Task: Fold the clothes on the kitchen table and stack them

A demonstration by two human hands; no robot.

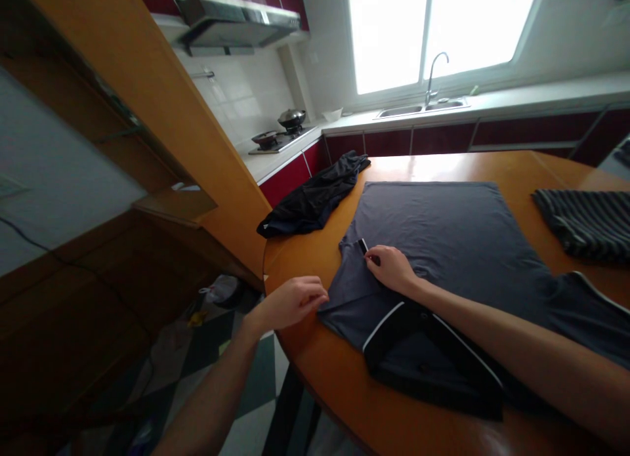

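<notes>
A grey polo shirt (453,226) lies spread on the wooden table, its hem toward the window. Its black collar (433,364) with white piping is on the side nearest me. My right hand (392,267) reaches across the shirt and pinches a dark, white-edged piece of it by the left sleeve, probably the cuff. At the table's left edge, my left hand (299,301) has its fingers curled together against the shirt's edge. Its fingertips seem to grip the cloth there, though the fold between them is hidden.
A dark crumpled garment (317,197) lies at the table's (295,262) far left edge. On the right is a folded striped garment (588,223). Beyond stand a stove (283,141) with pans and a sink (423,109) under the window. A wooden partition (197,121) rises on the left.
</notes>
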